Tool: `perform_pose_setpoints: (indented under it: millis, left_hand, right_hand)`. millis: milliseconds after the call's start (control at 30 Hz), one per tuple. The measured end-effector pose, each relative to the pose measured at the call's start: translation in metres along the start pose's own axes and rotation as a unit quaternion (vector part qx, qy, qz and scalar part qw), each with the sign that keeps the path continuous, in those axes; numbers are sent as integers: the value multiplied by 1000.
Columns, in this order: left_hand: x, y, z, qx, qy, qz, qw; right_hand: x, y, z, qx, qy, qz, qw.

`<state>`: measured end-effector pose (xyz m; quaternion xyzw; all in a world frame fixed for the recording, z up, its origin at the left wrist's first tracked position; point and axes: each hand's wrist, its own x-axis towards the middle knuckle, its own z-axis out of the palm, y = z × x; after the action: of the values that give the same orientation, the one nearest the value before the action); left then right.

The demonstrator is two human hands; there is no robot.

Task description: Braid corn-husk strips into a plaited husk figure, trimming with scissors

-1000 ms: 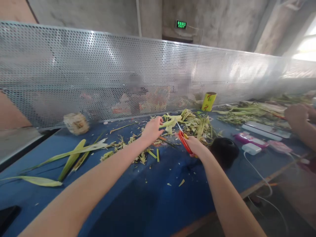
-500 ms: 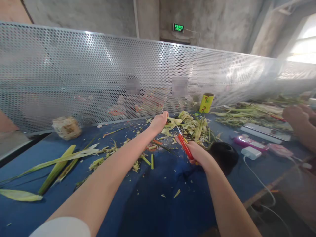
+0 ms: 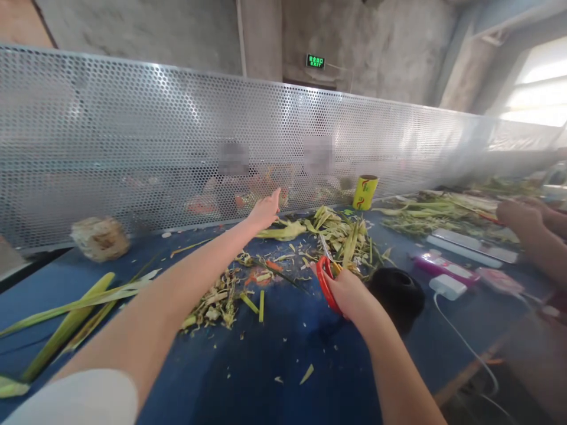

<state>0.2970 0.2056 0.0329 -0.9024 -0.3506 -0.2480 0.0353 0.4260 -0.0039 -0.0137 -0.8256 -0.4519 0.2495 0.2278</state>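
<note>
My left hand [image 3: 266,211] is closed, one finger or the thumb pointing up, at the far side of the blue table. A pale green strip of husk [image 3: 286,231] lies along its underside and seems gripped by it; the fingers' far side is hidden. My right hand [image 3: 349,290] is wrapped round red-handled scissors [image 3: 326,282], the blades pointing away toward a heap of cut husks [image 3: 339,227]. The blades look nearly closed and are apart from the strip. Chopped scraps [image 3: 217,301] and two short green stalk pieces [image 3: 261,306] lie between my arms.
A perforated metal screen [image 3: 177,136] runs along the back. A yellow tube [image 3: 365,192], a black round object [image 3: 397,293], a purple pack [image 3: 443,267], a white charger [image 3: 448,286] and a phone [image 3: 472,247] are rightward. Another person's hand [image 3: 520,215] is at far right. Long leaves [image 3: 66,324] lie left.
My left hand has moved left, away from the scissors, and the husk strip has shifted with it. The right hand stays near the same spot, with the scissors turned to show a red loop.
</note>
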Motion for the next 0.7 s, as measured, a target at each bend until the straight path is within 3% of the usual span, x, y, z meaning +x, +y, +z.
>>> perform_pose_setpoints:
  millis: [100,233,333,500,700]
  left_hand:
    - [-36,9,-18,-30,-31,9,999]
    - [-102,32,-40,-121,-164,28,978]
    - [-144,44,-45,-114,-225,13,968]
    - [-179,49,-49,-58,-233,-3,971]
    - [-200,71,-74,-2,-216,-19,976]
  right_hand:
    - [1,-2,4,-35,26,-20,999]
    - [0,-4,12,-108,30,-48,993]
    - [2,-4,12,-143,15,-66,987]
    - [-2,-2,2,-154,72,-55,984]
    - [-37,6,1,-153,166,-70,972]
